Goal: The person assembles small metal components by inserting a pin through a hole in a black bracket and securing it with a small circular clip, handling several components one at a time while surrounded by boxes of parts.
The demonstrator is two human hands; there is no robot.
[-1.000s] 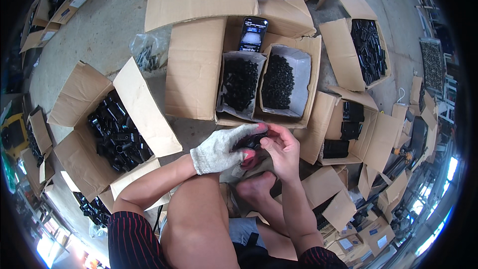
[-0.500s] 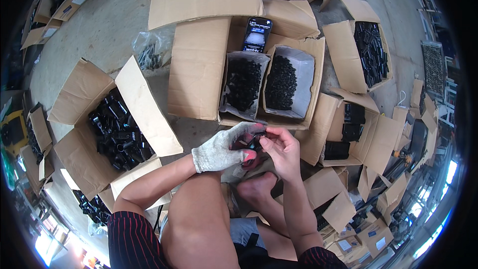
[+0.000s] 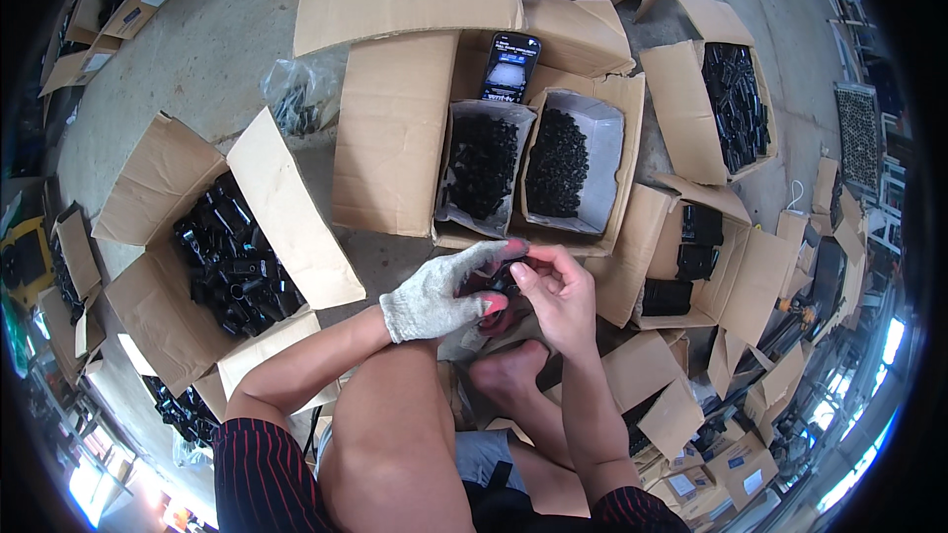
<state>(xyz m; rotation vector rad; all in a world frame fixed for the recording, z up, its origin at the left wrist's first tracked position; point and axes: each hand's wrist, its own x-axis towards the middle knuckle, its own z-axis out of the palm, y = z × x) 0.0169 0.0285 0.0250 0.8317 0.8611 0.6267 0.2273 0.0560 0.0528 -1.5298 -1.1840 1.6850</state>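
Observation:
My left hand [image 3: 446, 288], in a grey knit glove with red fingertips, is curled around a small black plastic part [image 3: 502, 279]. My bare right hand [image 3: 561, 298] pinches at the right side of that same part with thumb and forefinger. Fingers cover most of the part, so its exact kind cannot be made out. Just beyond my hands stands an open carton [image 3: 632, 153] holding two grey trays. Small black pieces fill the left tray [image 3: 482, 168] and the right tray [image 3: 558, 163]. A phone [image 3: 512, 67] with its screen lit leans at the carton's far side.
At the left, an open carton [image 3: 163, 296] holds shiny black tubular parts [image 3: 237, 257]. Another carton [image 3: 676, 118] of black parts stands far right, with a carton of black blocks [image 3: 669, 297] nearer. A clear plastic bag [image 3: 299, 99] lies on the concrete floor [image 3: 212, 69].
My right fingers have shifted slightly on the black part, which has turned a little in my grip. Both hands stay in nearly the same place.

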